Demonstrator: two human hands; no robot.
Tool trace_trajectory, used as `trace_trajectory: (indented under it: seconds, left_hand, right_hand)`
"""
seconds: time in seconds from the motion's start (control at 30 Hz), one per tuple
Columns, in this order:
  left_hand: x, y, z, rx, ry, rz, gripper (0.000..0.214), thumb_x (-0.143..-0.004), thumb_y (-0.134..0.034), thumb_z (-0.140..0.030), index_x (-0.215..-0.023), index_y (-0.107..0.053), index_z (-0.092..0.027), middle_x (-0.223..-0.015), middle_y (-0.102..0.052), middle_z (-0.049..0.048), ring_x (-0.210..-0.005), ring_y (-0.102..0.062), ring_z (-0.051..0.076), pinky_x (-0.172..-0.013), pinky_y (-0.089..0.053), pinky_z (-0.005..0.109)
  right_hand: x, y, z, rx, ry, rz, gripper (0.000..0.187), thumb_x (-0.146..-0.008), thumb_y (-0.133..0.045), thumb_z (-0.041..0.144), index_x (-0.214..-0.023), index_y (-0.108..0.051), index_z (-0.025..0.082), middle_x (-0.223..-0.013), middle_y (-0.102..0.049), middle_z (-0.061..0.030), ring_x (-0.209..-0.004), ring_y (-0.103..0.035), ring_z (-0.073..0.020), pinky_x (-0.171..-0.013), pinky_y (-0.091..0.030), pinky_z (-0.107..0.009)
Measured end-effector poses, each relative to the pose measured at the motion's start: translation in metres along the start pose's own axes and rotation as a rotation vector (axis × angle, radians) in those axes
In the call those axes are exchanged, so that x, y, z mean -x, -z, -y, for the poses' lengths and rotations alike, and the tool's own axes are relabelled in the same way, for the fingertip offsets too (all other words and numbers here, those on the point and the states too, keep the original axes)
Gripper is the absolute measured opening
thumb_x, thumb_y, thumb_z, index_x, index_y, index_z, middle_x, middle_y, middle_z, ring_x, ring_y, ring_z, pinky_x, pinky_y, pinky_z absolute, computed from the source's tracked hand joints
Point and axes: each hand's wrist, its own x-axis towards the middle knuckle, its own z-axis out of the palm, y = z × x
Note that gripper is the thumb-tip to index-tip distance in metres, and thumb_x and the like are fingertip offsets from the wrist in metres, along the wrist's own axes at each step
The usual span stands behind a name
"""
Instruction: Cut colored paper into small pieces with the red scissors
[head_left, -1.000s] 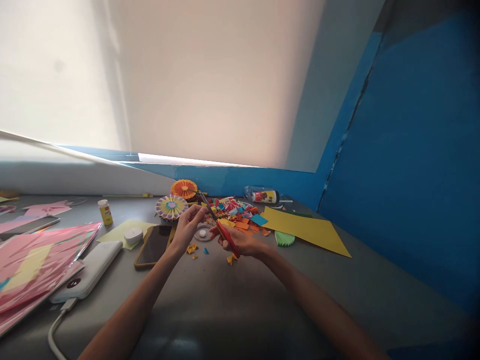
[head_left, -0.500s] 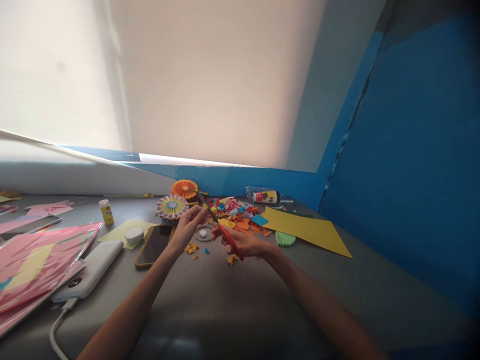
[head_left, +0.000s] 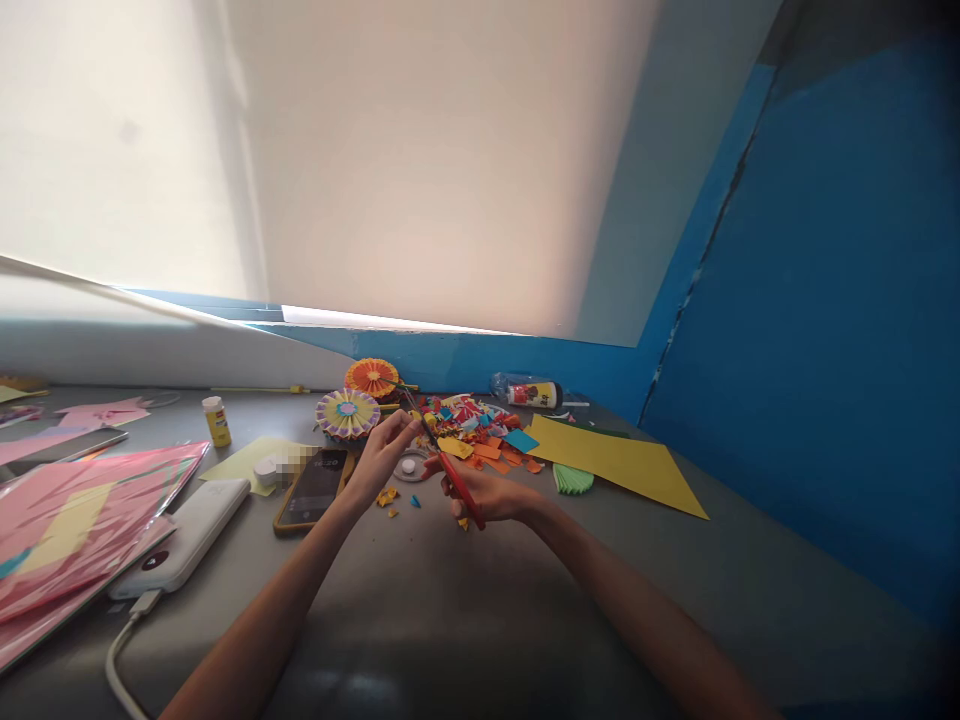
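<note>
Right hand curls its fingers around red-handled scissors while left hand pinches its fingers closed beside the blades.

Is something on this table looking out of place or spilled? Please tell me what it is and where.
Yes. Small yellow paper scraps lie loose on the grey table below the left hand, apart from the main heap of coloured paper scraps. Behind the heap, a plastic bottle lies on its side instead of standing upright.
</note>
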Motion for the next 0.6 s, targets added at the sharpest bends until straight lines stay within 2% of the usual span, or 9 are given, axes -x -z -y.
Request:
trace_trajectory:
  seconds: [0.13, 0.27, 0.4, 0.6]
  left_hand:
    - [-0.001, -0.001, 0.002, 0.021, -0.007, 0.003, 0.033, -0.081, -0.055, -0.049, -0.069, -0.051, -0.019, -0.063, -0.038, -0.0039, -0.057, -0.034, 0.011, -0.054, -0.026, 0.024]
    - [0.0, -0.003, 0.004, 0.016, -0.027, 0.011, 0.032, -0.083, -0.053, -0.047, -0.07, -0.052, -0.018, -0.065, -0.039, -0.0034, -0.058, -0.034, 0.012, -0.055, -0.027, 0.024]
    - [0.0, -0.004, 0.005, 0.018, -0.031, 0.013, 0.03, -0.085, -0.051, -0.045, -0.071, -0.051, -0.018, -0.066, -0.039, -0.0035, -0.058, -0.034, 0.011, -0.055, -0.027, 0.024]
    - [0.0, -0.004, 0.005, 0.037, -0.016, 0.032, 0.031, -0.085, -0.051, -0.045, -0.071, -0.049, -0.018, -0.066, -0.04, -0.0036, -0.058, -0.034, 0.011, -0.054, -0.027, 0.024]
  right_hand:
    - [-0.002, -0.007, 0.0, -0.031, -0.009, -0.059, 0.047, -0.076, -0.062, 0.049, -0.111, -0.047, 0.02, -0.092, -0.046, -0.0035, -0.075, -0.046, -0.014, -0.063, -0.043, -0.026]
    - [-0.005, -0.018, -0.002, -0.141, -0.011, -0.128, 0.048, -0.082, -0.043, 0.066, -0.095, -0.047, 0.02, -0.082, -0.044, -0.0016, -0.068, -0.042, -0.0128, -0.062, -0.04, -0.027]
    - [-0.008, -0.028, -0.008, -0.219, 0.014, -0.168, 0.048, -0.078, -0.05, 0.067, -0.094, -0.043, 0.022, -0.077, -0.039, 0.0004, -0.063, -0.036, -0.012, -0.056, -0.036, -0.024]
    - [-0.011, -0.038, -0.017, -0.205, 0.026, -0.254, 0.044, -0.08, -0.052, 0.062, -0.099, -0.045, 0.022, -0.077, -0.038, 0.0009, -0.064, -0.036, -0.0126, -0.059, -0.038, -0.025]
